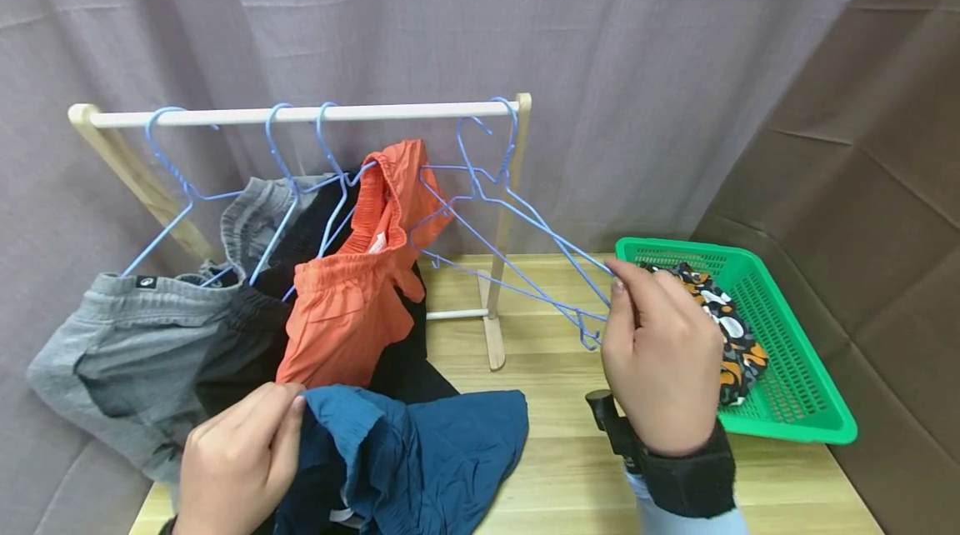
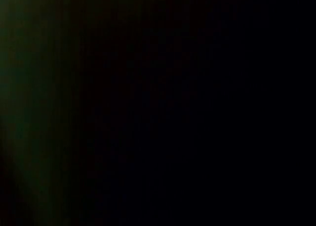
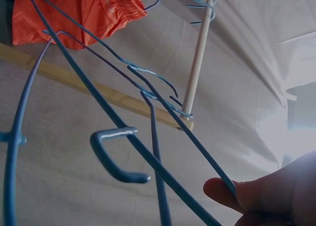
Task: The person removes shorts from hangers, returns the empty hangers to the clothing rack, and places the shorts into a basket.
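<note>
My left hand (image 1: 236,452) pinches the edge of a dark blue cloth garment (image 1: 457,443), which lies bunched on the table at the front. To the right, my right hand (image 1: 667,352) pinches the lower end of a blue wire hanger (image 1: 468,164) between thumb and fingers. That hanger's hook is near the rail's right end and looks free of it. Another bare blue hanger (image 1: 513,143) hooks over the rail just behind, and the two overlap. In the right wrist view, my thumb (image 3: 222,192) presses against the held hanger's wire. The left wrist view is almost black.
A wooden rack with a white rail (image 1: 405,112) carries grey shorts (image 1: 142,335), a black garment (image 1: 247,335) and orange shorts (image 1: 337,302) on blue hangers. At the right, a green basket (image 1: 813,368) holds a patterned garment (image 1: 731,327). Grey curtain hangs behind.
</note>
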`<state>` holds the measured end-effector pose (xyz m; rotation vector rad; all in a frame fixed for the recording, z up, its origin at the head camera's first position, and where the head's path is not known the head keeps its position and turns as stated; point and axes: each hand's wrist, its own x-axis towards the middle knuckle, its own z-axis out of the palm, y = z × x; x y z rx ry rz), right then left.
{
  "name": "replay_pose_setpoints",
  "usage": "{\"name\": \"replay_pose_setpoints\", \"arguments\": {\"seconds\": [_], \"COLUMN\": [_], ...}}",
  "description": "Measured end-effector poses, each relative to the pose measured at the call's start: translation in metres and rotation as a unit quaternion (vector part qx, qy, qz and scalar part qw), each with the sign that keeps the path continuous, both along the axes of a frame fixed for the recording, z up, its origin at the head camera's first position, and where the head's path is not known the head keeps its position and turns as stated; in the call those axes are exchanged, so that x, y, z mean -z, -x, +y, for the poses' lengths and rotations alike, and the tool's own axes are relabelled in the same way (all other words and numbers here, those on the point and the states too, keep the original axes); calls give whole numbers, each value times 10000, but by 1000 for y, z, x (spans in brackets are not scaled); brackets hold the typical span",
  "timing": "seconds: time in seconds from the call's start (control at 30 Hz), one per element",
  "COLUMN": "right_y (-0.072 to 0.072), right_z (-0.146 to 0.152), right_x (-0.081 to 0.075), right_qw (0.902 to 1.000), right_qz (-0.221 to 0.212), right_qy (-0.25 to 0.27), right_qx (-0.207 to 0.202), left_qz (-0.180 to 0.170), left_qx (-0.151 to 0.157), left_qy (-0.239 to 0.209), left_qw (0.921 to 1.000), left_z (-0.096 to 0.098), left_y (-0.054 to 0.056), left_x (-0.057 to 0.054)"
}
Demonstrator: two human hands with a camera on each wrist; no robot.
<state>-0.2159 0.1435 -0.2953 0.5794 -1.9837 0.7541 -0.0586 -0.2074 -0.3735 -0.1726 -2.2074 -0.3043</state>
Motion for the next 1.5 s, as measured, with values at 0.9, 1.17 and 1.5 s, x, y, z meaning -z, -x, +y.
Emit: {"name": "replay_pose_setpoints", "arguments": {"seconds": [0.9, 1.17, 1.5], "right_y": [8, 1, -10], "right_z": [-28, -23, -9], "right_x": [3, 4, 24], "right_qw": [9983, 9983, 9981], "right_qz": [25, 45, -246], "right_qy": [584, 569, 557], "right_qx": [78, 112, -18], "left_qz": [-36, -169, -162], "left_qx": [44, 26, 25], "left_qy": [-81, -169, -127], "left_qw": [10000, 9997, 9998], "left_z": [3, 3, 2], "left_y": [0, -2, -1], "left_x": [5, 7, 9]}}
